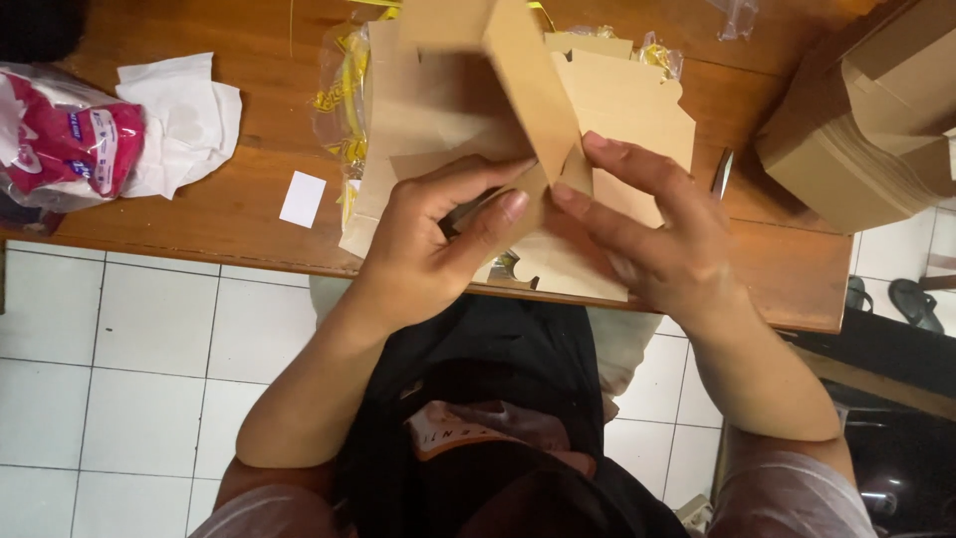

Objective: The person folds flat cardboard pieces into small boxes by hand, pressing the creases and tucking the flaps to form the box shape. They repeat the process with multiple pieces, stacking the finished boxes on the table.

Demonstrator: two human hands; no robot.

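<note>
Head view, looking straight down. Both hands meet over the near edge of the wooden desk (239, 214) on a brown cardboard box blank (533, 95) that is half folded — one flap stands up tilted between the hands.

Left hand (438, 239): fingers curled, thumb pressed vs. forefinger, pinching a cardboard flap at the blank's lower middle. Closed on the card, not a flat palm.

Right hand (652, 229): fingers mostly straight and spread a bit, fingertips (597, 142) lying on the flap's right side, thumb tip touching the card near the left thumb. Looks like a loose pinch; can't see under the palm.

The blank sits above a pile of flat cardboard blanks (637, 100), w/ a clear plastic wrap with yellow print (339, 100) under the pile at left.

Rest of desk: crumpled white tissue (184, 120) at left, red-and-white plastic pack (65, 139) just beside it at the far left edge, small white paper slip (303, 198) between tissue and pile. Stack of brown cardboard (856, 149) at right — well apart from the hands. White tile floor (119, 379) below the desk; sandals (901, 299) on the floor at right.
</note>
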